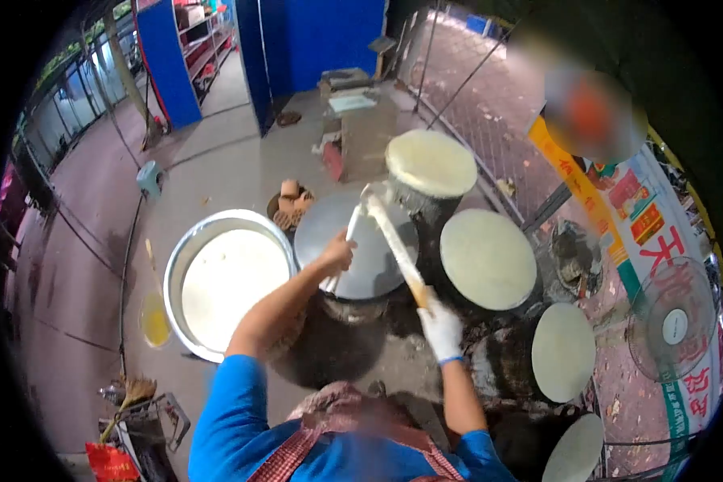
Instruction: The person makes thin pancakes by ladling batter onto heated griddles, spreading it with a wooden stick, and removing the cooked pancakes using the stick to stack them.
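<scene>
My bare left hand (339, 253) is closed around a thin white stick (353, 225) over a round grey griddle (316, 233). My right hand (441, 328), in a white glove, grips a long batter-coated paddle (395, 243) by its tan wooden end. The far ends of both tools meet above the griddle's far edge; whether they touch I cannot tell. Left of the griddle stands a large metal basin (173, 273) with pale batter (237, 277) inside. To the right, pale round flatbreads (488, 259) cover several other griddles.
Fuel briquettes (291, 205) lie behind the basin. A tub of yellow liquid (156, 320) sits at its left. A fan (673, 325) and printed banners (659, 217) line the right side. At the back are a brown box (367, 140) and a blue stool (149, 178).
</scene>
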A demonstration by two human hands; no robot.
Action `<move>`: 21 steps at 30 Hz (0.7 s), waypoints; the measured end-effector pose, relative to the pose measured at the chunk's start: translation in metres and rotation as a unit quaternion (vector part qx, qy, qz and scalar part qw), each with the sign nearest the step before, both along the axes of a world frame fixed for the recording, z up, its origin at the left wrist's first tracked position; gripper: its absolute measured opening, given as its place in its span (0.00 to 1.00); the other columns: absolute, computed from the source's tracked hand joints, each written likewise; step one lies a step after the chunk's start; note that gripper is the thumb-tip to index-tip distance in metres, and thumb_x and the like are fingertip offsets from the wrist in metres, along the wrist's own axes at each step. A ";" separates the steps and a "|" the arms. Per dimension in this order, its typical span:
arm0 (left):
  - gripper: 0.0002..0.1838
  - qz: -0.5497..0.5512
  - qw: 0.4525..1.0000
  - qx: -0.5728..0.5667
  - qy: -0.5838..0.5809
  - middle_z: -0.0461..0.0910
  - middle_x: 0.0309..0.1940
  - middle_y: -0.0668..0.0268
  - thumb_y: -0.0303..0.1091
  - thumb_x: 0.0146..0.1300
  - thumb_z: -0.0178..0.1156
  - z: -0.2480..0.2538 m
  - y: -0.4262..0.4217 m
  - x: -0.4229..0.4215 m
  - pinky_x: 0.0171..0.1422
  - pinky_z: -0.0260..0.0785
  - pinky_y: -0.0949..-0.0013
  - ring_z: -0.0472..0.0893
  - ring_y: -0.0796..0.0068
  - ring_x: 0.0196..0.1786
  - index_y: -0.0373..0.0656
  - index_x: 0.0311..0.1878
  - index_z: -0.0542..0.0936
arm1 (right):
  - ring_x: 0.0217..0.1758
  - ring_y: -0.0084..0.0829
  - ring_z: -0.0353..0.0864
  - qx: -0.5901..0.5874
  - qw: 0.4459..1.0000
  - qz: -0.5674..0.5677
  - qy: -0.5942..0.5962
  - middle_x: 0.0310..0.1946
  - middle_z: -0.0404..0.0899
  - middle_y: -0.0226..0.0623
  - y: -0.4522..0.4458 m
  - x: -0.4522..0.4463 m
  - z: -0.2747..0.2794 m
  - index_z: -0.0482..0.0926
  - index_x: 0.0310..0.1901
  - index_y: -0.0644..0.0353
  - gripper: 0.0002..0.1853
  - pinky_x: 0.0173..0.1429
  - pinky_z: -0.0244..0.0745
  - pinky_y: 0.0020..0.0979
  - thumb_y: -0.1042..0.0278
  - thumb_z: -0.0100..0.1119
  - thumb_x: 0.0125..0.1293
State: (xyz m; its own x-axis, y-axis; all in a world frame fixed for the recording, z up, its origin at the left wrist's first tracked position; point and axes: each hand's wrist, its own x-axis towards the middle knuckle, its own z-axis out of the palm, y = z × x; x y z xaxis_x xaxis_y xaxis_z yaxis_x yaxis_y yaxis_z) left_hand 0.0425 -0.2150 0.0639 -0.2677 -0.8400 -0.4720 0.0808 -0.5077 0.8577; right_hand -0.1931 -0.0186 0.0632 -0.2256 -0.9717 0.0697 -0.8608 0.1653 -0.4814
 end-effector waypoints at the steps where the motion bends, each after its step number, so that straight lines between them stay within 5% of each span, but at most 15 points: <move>1: 0.27 -0.008 1.000 -0.027 0.000 0.60 0.13 0.70 0.26 0.56 0.50 -0.028 -0.021 -0.006 0.12 0.54 0.71 0.61 0.78 0.12 0.52 0.61 0.59 | 0.34 0.50 0.79 0.034 0.998 -0.008 0.044 0.30 0.77 0.55 -0.024 0.007 -0.021 0.65 0.61 0.32 0.26 0.39 0.74 0.43 0.53 0.55 0.59; 2: 0.32 -0.014 0.999 -0.047 -0.002 0.61 0.14 0.70 0.24 0.54 0.49 -0.067 -0.042 -0.008 0.12 0.57 0.69 0.62 0.77 0.12 0.53 0.64 0.57 | 0.35 0.50 0.78 0.074 0.994 -0.016 0.085 0.31 0.77 0.55 -0.045 0.008 -0.054 0.64 0.61 0.32 0.26 0.40 0.74 0.43 0.52 0.54 0.59; 4: 0.38 -0.012 0.905 -0.246 -0.346 0.77 0.26 0.54 0.27 0.50 0.54 -0.118 -0.065 0.005 0.29 0.72 0.57 0.78 0.57 0.25 0.59 0.67 0.55 | 0.36 0.51 0.78 0.092 0.991 -0.046 0.082 0.33 0.78 0.56 -0.058 -0.007 -0.085 0.70 0.57 0.37 0.23 0.41 0.73 0.43 0.50 0.53 0.59; 5: 0.40 -0.048 0.846 -0.281 -0.451 0.77 0.30 0.52 0.27 0.51 0.54 -0.112 -0.063 0.013 0.34 0.72 0.56 0.79 0.53 0.30 0.63 0.68 0.52 | 0.27 0.44 0.79 -0.004 1.000 -0.026 -0.013 0.29 0.80 0.47 -0.062 -0.020 -0.090 0.77 0.50 0.46 0.18 0.31 0.73 0.42 0.56 0.57 0.57; 6: 0.41 -0.086 0.774 -0.306 -0.548 0.77 0.34 0.49 0.28 0.52 0.53 -0.103 -0.057 0.022 0.40 0.72 0.55 0.79 0.50 0.35 0.66 0.69 0.49 | 0.15 0.30 0.73 0.030 0.978 -0.064 -0.199 0.20 0.78 0.39 -0.062 -0.030 -0.081 0.79 0.48 0.53 0.17 0.19 0.67 0.32 0.63 0.59 0.56; 7: 0.41 -0.101 0.760 -0.318 -0.558 0.77 0.36 0.48 0.28 0.53 0.52 -0.096 -0.051 0.030 0.41 0.72 0.54 0.79 0.50 0.36 0.67 0.69 0.47 | 0.12 0.25 0.68 0.021 0.935 -0.104 -0.338 0.18 0.75 0.34 -0.055 -0.023 -0.067 0.79 0.48 0.55 0.17 0.17 0.62 0.27 0.66 0.59 0.55; 10: 0.41 -0.110 0.739 -0.353 -0.564 0.77 0.39 0.47 0.29 0.56 0.49 -0.092 -0.057 0.037 0.42 0.71 0.53 0.78 0.49 0.38 0.69 0.70 0.45 | 0.08 0.18 0.60 -0.076 0.746 -0.202 -0.630 0.13 0.67 0.25 -0.076 0.026 -0.057 0.79 0.48 0.59 0.16 0.12 0.54 0.22 0.71 0.58 0.57; 12: 0.39 -0.081 0.748 -0.368 -0.547 0.77 0.38 0.46 0.29 0.56 0.47 -0.098 -0.073 0.036 0.41 0.70 0.52 0.78 0.47 0.36 0.68 0.70 0.45 | 0.12 0.29 0.70 0.069 0.885 -0.104 -0.448 0.16 0.74 0.36 -0.105 0.034 -0.105 0.80 0.46 0.56 0.15 0.16 0.63 0.30 0.64 0.58 0.57; 13: 0.39 -0.027 0.783 -0.374 -0.496 0.77 0.36 0.46 0.28 0.56 0.48 -0.088 -0.081 0.034 0.41 0.69 0.51 0.77 0.45 0.35 0.67 0.70 0.47 | 0.24 0.43 0.79 -0.071 0.995 -0.040 -0.063 0.25 0.79 0.47 -0.112 0.024 -0.136 0.80 0.44 0.53 0.16 0.27 0.72 0.37 0.55 0.57 0.58; 14: 0.39 0.028 0.809 -0.382 -0.445 0.76 0.34 0.45 0.27 0.55 0.48 -0.068 -0.087 0.031 0.40 0.68 0.50 0.76 0.44 0.34 0.66 0.69 0.49 | 0.37 0.47 0.79 0.107 0.987 -0.119 -0.006 0.34 0.78 0.50 -0.110 0.036 -0.071 0.81 0.43 0.50 0.17 0.39 0.75 0.39 0.50 0.55 0.58; 15: 0.38 0.084 0.839 -0.402 -0.357 0.76 0.32 0.45 0.25 0.54 0.49 -0.036 -0.087 0.034 0.40 0.66 0.50 0.73 0.40 0.32 0.64 0.69 0.53 | 0.37 0.46 0.80 0.118 0.986 -0.117 -0.004 0.35 0.79 0.50 -0.117 0.025 -0.075 0.81 0.43 0.51 0.17 0.39 0.75 0.38 0.52 0.55 0.58; 16: 0.39 0.115 0.844 -0.409 -0.327 0.77 0.40 0.45 0.21 0.52 0.49 -0.004 -0.083 0.042 0.47 0.68 0.55 0.77 0.46 0.38 0.60 0.68 0.55 | 0.37 0.45 0.80 0.131 0.984 -0.117 -0.004 0.35 0.79 0.49 -0.119 0.010 -0.086 0.81 0.44 0.52 0.16 0.38 0.75 0.37 0.54 0.56 0.58; 18: 0.39 0.117 0.853 -0.446 -0.245 0.73 0.53 0.48 0.19 0.52 0.48 0.009 -0.084 0.070 0.57 0.65 0.64 0.76 0.58 0.52 0.55 0.69 0.54 | 0.29 0.34 0.80 -0.100 0.928 -0.134 -0.334 0.29 0.82 0.44 -0.135 0.000 -0.167 0.80 0.41 0.63 0.15 0.36 0.75 0.34 0.62 0.58 0.56; 19: 0.39 0.086 0.863 -0.438 -0.235 0.69 0.58 0.51 0.18 0.52 0.47 0.011 -0.073 0.083 0.60 0.61 0.68 0.72 0.63 0.57 0.53 0.69 0.54 | 0.30 0.32 0.80 -0.083 0.873 -0.161 -0.453 0.29 0.82 0.44 -0.143 0.027 -0.168 0.80 0.42 0.64 0.16 0.37 0.75 0.32 0.61 0.59 0.56; 21: 0.38 0.031 0.900 -0.387 -0.196 0.64 0.63 0.58 0.16 0.51 0.46 -0.009 -0.040 0.111 0.65 0.56 0.73 0.65 0.66 0.64 0.48 0.69 0.56 | 0.31 0.31 0.80 -0.060 0.880 -0.119 -0.457 0.31 0.82 0.44 -0.182 0.074 -0.142 0.79 0.42 0.65 0.17 0.39 0.75 0.32 0.61 0.60 0.55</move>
